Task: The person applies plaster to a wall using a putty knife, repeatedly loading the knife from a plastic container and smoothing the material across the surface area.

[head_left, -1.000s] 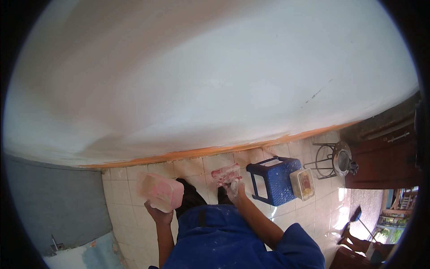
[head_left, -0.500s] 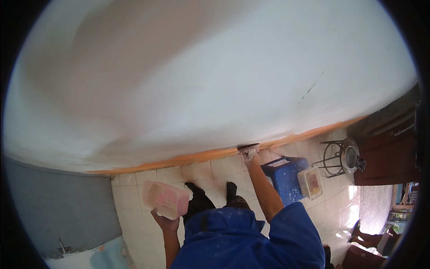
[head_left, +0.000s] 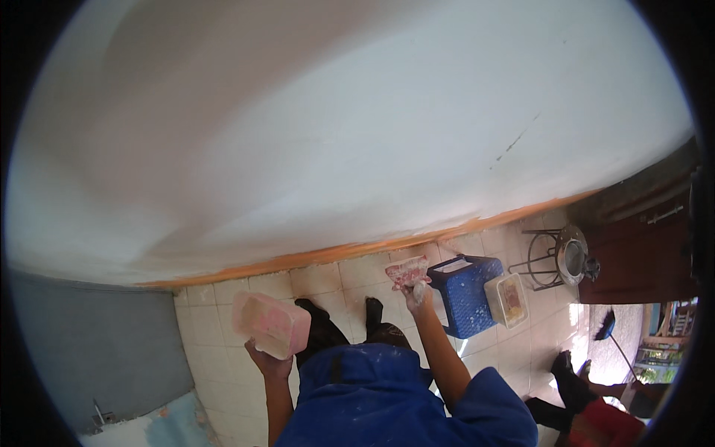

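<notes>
My left hand (head_left: 272, 360) grips the lower end of a pink rectangular plastic tub (head_left: 296, 332), tilted so that its inside shows whitish and pink smears. In my right hand (head_left: 418, 296) is a broad, flat scraper (head_left: 407, 271), reddish and smeared with white, with the fingers closed round its lower edge. Scraper and hand are held apart from the wall, over the tiled floor. The white wall (head_left: 357, 149) ahead has an orange band (head_left: 313, 258) along its foot.
Right of my right hand stands a blue, paint-spotted plastic stool (head_left: 468, 302), beside a clear container (head_left: 512, 299). Farther right is a round metal-legged stool (head_left: 547, 257) with a metal bowl (head_left: 574, 258). Another person (head_left: 607, 417) sits at lower right near a broom (head_left: 608, 326).
My right hand has drawn the scraper back from the wall's foot, turning its smeared face into view. The tub stays in my left hand. A broom and more of the other person now show.
</notes>
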`<state>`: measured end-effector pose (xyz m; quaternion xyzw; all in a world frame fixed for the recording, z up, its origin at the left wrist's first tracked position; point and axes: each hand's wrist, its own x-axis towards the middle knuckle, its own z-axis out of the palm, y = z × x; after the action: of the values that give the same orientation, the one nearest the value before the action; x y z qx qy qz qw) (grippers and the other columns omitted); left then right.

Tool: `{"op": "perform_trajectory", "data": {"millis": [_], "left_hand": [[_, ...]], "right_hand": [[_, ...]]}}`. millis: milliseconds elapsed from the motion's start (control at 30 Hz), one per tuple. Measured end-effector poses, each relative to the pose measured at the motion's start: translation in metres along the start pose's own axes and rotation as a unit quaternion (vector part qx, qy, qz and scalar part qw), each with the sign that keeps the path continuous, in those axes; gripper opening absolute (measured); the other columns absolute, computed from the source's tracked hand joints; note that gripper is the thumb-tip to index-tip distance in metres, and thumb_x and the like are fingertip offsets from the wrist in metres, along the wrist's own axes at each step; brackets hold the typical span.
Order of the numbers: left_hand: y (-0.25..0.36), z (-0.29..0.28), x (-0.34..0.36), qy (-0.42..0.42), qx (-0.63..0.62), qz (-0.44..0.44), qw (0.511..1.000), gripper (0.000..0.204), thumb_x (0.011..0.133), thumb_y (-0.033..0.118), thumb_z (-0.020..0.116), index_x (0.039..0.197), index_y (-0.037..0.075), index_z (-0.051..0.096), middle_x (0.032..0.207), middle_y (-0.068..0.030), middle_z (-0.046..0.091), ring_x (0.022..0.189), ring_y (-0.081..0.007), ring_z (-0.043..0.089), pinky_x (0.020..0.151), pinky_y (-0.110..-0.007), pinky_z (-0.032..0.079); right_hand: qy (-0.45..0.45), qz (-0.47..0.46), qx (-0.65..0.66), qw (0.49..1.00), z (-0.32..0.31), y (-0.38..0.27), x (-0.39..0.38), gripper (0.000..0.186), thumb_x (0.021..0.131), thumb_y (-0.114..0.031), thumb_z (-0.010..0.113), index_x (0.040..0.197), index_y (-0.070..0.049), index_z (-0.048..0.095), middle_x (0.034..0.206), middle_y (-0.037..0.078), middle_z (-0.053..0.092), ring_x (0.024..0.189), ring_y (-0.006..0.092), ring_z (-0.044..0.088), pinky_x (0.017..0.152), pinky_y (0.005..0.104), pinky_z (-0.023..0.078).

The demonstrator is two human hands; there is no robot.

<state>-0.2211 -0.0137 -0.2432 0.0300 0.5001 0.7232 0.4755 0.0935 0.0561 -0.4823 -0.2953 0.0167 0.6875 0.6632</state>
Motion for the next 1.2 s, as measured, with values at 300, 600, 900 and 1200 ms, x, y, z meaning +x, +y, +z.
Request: {"op": "perform_trajectory", "data": {"millis": [300, 600, 900, 1200], "left_hand": [[-0.011, -0.014, 0.003, -0.086, 0.419, 0.282, 0.859, 0.047, 0.061, 0.027, 0.077, 0.095, 0.0, 0.06, 0.089, -0.011, 0.065, 0.085, -0.0181, 0.063, 0.072, -0.033, 0.049], [-0.004, -0.017, -0.012, -0.012, 0.171, 0.071, 0.983, 0.045, 0.061, 0.024, 0.079, 0.093, -0.001, 0.06, 0.088, -0.0095, 0.065, 0.084, -0.0169, 0.063, 0.072, -0.033, 0.049], [-0.007, 0.013, -0.015, -0.035, 0.181, 0.094, 0.978, 0.049, 0.061, 0.024, 0.08, 0.097, -0.001, 0.059, 0.092, -0.0108, 0.064, 0.088, -0.0192, 0.062, 0.075, -0.034, 0.049], [0.005, -0.011, -0.007, 0.004, 0.003, -0.003, 1.0, 0.047, 0.064, 0.031, 0.076, 0.095, 0.0, 0.06, 0.09, -0.0111, 0.065, 0.086, -0.0198, 0.063, 0.072, -0.033, 0.049]], "right_hand": [[-0.191, -0.111, -0.085, 0.972, -0.019, 0.051, 0.138, 0.017, 0.087, -0.02, 0.047, 0.098, -0.007, 0.05, 0.096, 0.016, 0.058, 0.09, 0.0379, 0.058, 0.078, 0.053, 0.052], [0.001, -0.041, -0.075, 0.996, 0.147, -0.003, -0.044, 0.021, 0.089, -0.019, 0.05, 0.106, -0.007, 0.051, 0.098, 0.01, 0.057, 0.088, 0.0256, 0.06, 0.077, 0.0469, 0.052], [-0.112, -0.095, -0.435, 0.889, -0.057, 0.096, 0.075, 0.033, 0.092, -0.036, 0.036, 0.109, -0.01, 0.046, 0.103, 0.019, 0.055, 0.094, 0.0356, 0.057, 0.078, 0.052, 0.05], [-0.167, -0.009, 0.118, 0.979, 0.098, 0.057, 0.057, 0.021, 0.085, -0.016, 0.053, 0.101, -0.002, 0.05, 0.096, 0.013, 0.059, 0.089, 0.032, 0.06, 0.078, 0.0471, 0.052]]}}
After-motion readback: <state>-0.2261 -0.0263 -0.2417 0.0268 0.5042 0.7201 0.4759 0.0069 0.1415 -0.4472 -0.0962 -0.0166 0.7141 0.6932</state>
